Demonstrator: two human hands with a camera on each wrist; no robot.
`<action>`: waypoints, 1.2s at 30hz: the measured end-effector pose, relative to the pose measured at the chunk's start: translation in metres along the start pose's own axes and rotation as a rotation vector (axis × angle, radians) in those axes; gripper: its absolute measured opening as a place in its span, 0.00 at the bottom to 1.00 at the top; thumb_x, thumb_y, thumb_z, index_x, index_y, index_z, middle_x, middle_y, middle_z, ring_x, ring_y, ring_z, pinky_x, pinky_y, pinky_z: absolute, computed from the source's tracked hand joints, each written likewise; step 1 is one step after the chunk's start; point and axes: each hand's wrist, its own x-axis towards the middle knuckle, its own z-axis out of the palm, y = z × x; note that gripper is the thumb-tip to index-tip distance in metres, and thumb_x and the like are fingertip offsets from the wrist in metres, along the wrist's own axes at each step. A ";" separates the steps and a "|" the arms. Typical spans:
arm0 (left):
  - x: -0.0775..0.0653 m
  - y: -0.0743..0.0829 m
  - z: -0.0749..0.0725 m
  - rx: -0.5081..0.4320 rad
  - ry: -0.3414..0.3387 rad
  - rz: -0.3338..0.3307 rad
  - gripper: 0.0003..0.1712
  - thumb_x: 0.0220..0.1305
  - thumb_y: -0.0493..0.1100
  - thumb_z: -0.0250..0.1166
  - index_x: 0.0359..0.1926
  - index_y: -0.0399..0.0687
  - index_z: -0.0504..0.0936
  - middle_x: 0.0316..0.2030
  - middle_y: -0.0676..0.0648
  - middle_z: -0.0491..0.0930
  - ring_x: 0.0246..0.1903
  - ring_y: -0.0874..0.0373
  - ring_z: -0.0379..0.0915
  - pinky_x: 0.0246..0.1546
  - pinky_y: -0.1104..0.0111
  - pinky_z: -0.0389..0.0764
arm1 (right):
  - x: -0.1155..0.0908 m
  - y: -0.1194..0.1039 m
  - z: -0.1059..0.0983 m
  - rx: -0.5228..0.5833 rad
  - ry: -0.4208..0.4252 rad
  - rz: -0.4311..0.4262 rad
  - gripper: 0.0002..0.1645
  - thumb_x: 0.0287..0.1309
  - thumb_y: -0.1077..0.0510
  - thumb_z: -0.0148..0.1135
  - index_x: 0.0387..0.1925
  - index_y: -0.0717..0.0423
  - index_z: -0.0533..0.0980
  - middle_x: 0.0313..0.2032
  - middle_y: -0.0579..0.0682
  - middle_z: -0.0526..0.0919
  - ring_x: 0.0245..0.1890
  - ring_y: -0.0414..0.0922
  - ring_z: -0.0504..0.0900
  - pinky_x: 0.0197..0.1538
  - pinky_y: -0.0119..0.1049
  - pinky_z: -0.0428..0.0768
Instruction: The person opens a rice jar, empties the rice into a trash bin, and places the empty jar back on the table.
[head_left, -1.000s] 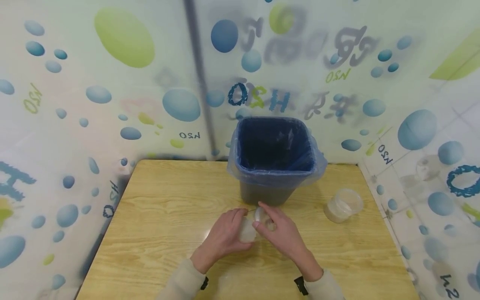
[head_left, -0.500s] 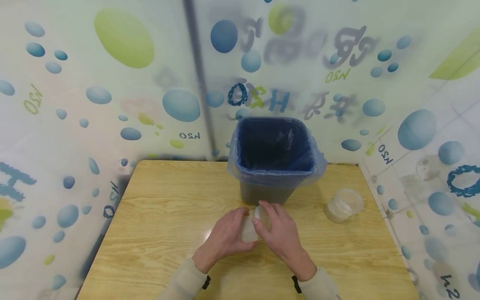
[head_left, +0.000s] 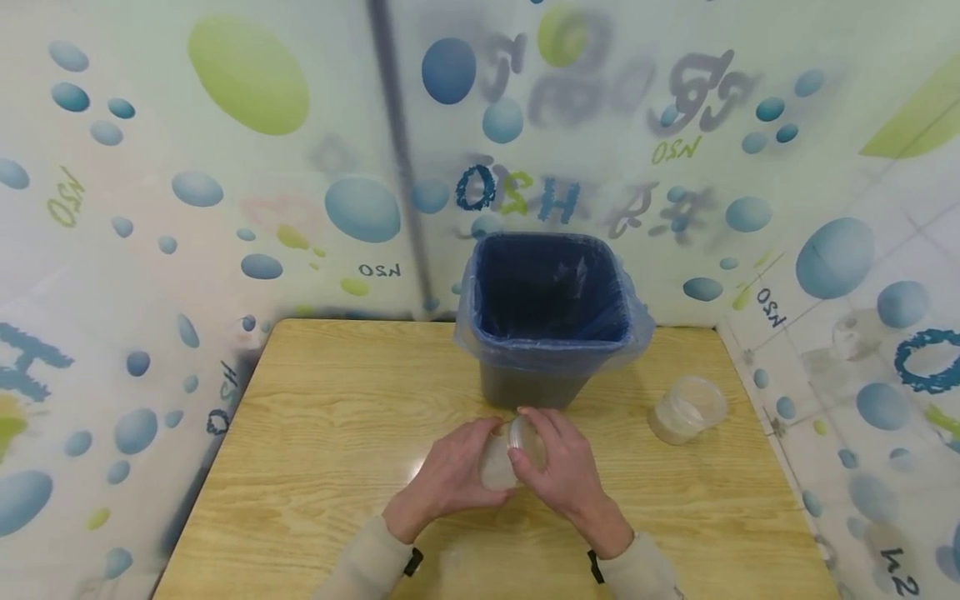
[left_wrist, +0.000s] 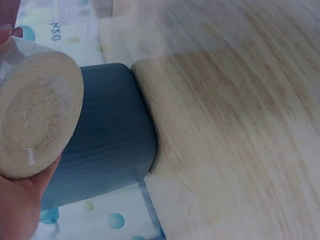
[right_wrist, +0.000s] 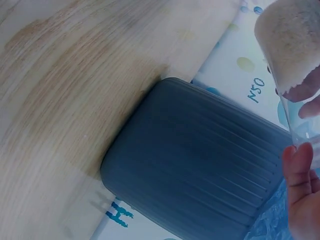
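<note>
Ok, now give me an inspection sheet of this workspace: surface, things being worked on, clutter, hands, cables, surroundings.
Surface: yellowish wood-grain table, with a bright light reflection on it.
Job's things: clear plastic jar with off-white grainy contents, held tilted, off the table; whether a lid is on, cannot tell.
Clutter: grey ribbed plastic bin, translucent blue liner folded over its rim; round clear plastic container at the right.
Hands: bare left hand grips the jar's body; bare right hand holds its rim end.
Cables: nothing seen.
Surroundings: white walls printed with blue and green ovals.
</note>
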 end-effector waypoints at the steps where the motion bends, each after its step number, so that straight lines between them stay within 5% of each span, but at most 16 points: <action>1: 0.001 -0.001 -0.001 -0.008 0.003 0.012 0.55 0.38 0.62 0.82 0.64 0.42 0.72 0.50 0.46 0.82 0.42 0.57 0.79 0.38 0.65 0.84 | 0.001 0.001 0.000 0.005 0.013 -0.013 0.40 0.72 0.32 0.44 0.51 0.62 0.81 0.44 0.56 0.85 0.42 0.52 0.85 0.41 0.47 0.85; 9: 0.002 -0.003 -0.007 -0.221 -0.063 -0.042 0.53 0.41 0.58 0.82 0.66 0.40 0.72 0.54 0.46 0.82 0.47 0.56 0.79 0.44 0.64 0.83 | 0.011 0.005 0.000 0.066 0.085 -0.202 0.38 0.71 0.32 0.48 0.52 0.61 0.82 0.45 0.56 0.83 0.42 0.52 0.82 0.40 0.47 0.85; 13: 0.005 -0.004 -0.007 -0.171 -0.051 -0.034 0.53 0.42 0.60 0.81 0.66 0.39 0.72 0.56 0.44 0.81 0.49 0.55 0.79 0.46 0.62 0.84 | 0.014 0.009 -0.005 0.089 0.002 -0.202 0.40 0.72 0.30 0.47 0.57 0.60 0.79 0.48 0.57 0.81 0.47 0.52 0.81 0.44 0.48 0.85; 19: 0.015 -0.005 -0.006 -0.007 0.079 0.078 0.53 0.38 0.59 0.82 0.63 0.38 0.73 0.52 0.43 0.81 0.47 0.52 0.79 0.46 0.61 0.84 | 0.016 0.011 -0.015 0.133 -0.122 -0.100 0.40 0.70 0.32 0.50 0.67 0.58 0.74 0.59 0.57 0.78 0.56 0.54 0.79 0.50 0.52 0.84; 25: 0.020 -0.006 -0.007 0.101 0.192 0.119 0.54 0.36 0.60 0.83 0.61 0.37 0.74 0.51 0.42 0.81 0.46 0.49 0.79 0.46 0.59 0.83 | 0.015 0.004 -0.023 0.110 -0.178 0.082 0.43 0.65 0.33 0.58 0.70 0.58 0.71 0.64 0.56 0.76 0.58 0.54 0.80 0.48 0.50 0.85; 31: 0.020 -0.007 -0.009 0.180 0.205 0.134 0.54 0.37 0.59 0.85 0.62 0.37 0.74 0.51 0.41 0.80 0.48 0.46 0.79 0.51 0.55 0.82 | 0.019 -0.005 -0.031 0.160 -0.261 0.322 0.45 0.63 0.36 0.66 0.72 0.56 0.69 0.65 0.56 0.75 0.56 0.53 0.81 0.41 0.38 0.87; 36: 0.019 -0.008 -0.009 0.201 0.183 0.136 0.55 0.38 0.60 0.86 0.63 0.38 0.73 0.52 0.41 0.80 0.51 0.46 0.79 0.53 0.55 0.82 | 0.023 -0.008 -0.034 0.192 -0.299 0.411 0.44 0.61 0.39 0.69 0.71 0.58 0.71 0.64 0.55 0.76 0.58 0.54 0.80 0.43 0.37 0.87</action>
